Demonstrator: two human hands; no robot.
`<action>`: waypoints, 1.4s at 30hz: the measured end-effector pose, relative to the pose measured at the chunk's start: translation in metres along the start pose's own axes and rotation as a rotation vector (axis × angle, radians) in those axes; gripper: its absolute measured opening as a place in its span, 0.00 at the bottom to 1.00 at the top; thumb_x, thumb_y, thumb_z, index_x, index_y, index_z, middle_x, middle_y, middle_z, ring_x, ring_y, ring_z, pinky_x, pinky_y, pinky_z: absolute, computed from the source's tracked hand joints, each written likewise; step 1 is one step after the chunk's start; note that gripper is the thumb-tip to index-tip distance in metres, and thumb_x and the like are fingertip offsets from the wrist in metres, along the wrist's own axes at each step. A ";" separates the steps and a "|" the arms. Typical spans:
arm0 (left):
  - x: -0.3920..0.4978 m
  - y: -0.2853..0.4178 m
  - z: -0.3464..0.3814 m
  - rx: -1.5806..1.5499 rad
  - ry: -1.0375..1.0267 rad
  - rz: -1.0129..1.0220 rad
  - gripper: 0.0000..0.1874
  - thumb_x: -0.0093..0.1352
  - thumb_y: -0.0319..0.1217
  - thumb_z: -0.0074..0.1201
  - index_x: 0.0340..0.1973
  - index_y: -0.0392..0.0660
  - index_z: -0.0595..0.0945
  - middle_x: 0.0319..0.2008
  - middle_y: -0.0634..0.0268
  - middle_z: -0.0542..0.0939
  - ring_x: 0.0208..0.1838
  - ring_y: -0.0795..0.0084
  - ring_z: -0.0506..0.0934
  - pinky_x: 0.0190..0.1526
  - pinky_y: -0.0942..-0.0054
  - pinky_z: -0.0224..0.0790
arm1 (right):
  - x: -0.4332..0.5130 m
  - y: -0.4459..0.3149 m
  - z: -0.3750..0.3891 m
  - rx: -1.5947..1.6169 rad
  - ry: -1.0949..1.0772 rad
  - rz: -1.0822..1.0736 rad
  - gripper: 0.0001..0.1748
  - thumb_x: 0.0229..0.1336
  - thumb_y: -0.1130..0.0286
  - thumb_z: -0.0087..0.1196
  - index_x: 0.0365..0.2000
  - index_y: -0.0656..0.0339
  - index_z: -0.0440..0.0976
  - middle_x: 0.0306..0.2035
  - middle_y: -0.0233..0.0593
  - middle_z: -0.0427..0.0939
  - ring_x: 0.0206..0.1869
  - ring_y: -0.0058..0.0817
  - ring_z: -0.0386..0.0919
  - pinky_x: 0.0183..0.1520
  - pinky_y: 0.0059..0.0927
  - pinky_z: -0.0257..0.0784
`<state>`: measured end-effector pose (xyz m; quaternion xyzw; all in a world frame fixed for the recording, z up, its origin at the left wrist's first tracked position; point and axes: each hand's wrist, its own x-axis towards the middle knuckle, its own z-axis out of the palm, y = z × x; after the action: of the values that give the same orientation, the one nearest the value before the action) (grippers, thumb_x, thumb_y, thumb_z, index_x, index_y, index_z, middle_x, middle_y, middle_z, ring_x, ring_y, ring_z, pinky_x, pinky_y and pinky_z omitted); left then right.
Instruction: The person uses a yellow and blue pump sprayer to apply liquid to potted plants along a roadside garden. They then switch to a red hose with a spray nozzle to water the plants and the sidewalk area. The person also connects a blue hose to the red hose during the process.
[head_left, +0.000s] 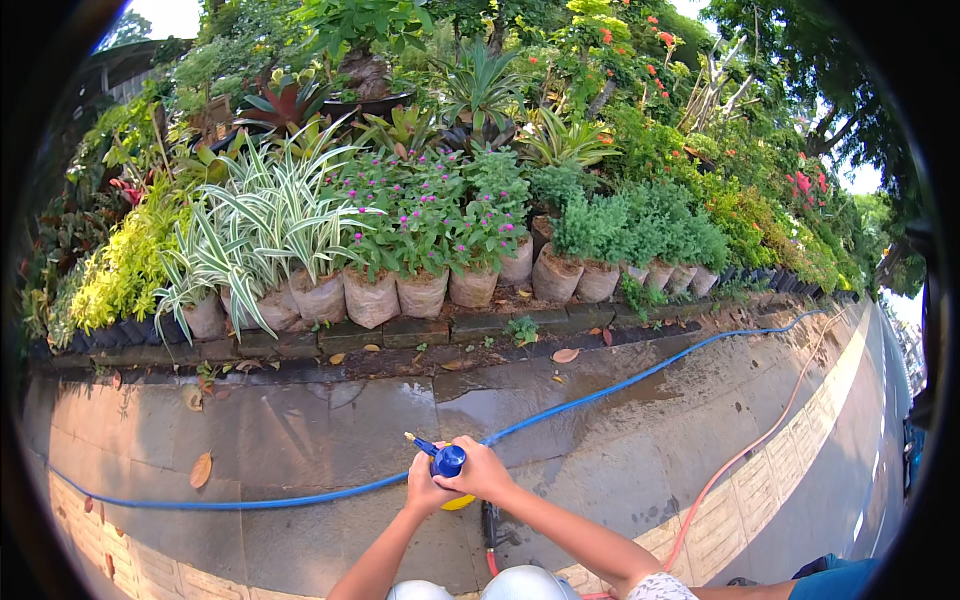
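A pressure spray bottle with a blue pump head (448, 460), a brass nozzle and a yellow tank is held over the pavement in front of my knees. My left hand (426, 487) wraps its near left side, just below the nozzle arm. From the other side, my right hand (482, 471) grips around the pump head. Most of the yellow tank is hidden by my hands; a strip of it shows beneath them. The nozzle points away and to the left. Below my right wrist, a black hose handle (490, 525) joined to a red hose lies on the paving.
A blue hose (315, 501) crosses the partly wet paving behind the bottle. The red hose (712, 484) curves right along yellow tactile tiles (750, 487). Bagged plants (371, 298) line a low brick curb (420, 330). Another person's teal clothing (836, 581) shows at lower right.
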<state>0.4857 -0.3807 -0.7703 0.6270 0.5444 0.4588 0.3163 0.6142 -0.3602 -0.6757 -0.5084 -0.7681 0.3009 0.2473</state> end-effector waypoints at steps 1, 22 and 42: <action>0.002 -0.003 0.000 0.015 -0.010 0.014 0.40 0.36 0.38 0.71 0.45 0.43 0.71 0.45 0.58 0.74 0.49 0.57 0.72 0.51 0.63 0.63 | 0.001 0.001 0.000 -0.031 -0.013 -0.009 0.30 0.33 0.58 0.64 0.41 0.57 0.71 0.36 0.46 0.72 0.36 0.46 0.74 0.40 0.41 0.71; -0.006 -0.014 -0.008 0.023 0.121 -0.168 0.41 0.39 0.36 0.73 0.46 0.40 0.68 0.42 0.60 0.74 0.47 0.65 0.73 0.51 0.67 0.64 | -0.203 0.221 -0.017 -0.818 -0.121 0.922 0.55 0.44 0.56 0.59 0.64 0.53 0.33 0.63 0.54 0.46 0.63 0.53 0.49 0.60 0.60 0.47; -0.002 -0.005 -0.004 0.135 -0.034 -0.036 0.46 0.37 0.42 0.73 0.49 0.45 0.67 0.46 0.58 0.69 0.52 0.58 0.67 0.54 0.62 0.59 | -0.148 0.297 0.000 -0.181 0.280 1.040 0.31 0.53 0.61 0.51 0.54 0.59 0.52 0.36 0.54 0.75 0.40 0.50 0.74 0.42 0.46 0.68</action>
<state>0.4801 -0.3822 -0.7735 0.6446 0.5800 0.4045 0.2905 0.8555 -0.4074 -0.8987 -0.8756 -0.3979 0.2455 0.1211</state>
